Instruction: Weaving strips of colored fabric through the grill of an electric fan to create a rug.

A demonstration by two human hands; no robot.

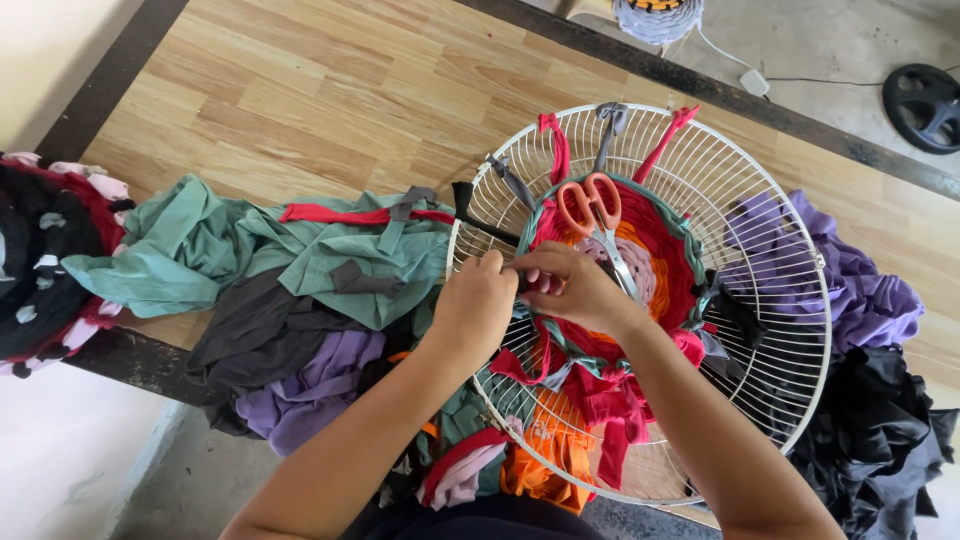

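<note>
Two bare forearms come in from the near edge, ending in the left hand (478, 300) and the right hand (572, 288). No sleeve covers either arm as far as the picture shows; both are uncovered from the wrist back to the near edge. No watch, bracelet or glove shows on either wrist or hand, and no ring can be made out on the fingers. Between the forearms, at the near edge, lies a strip of dark, navy-looking clothing, plain and unmarked, likely the person's garment.
</note>
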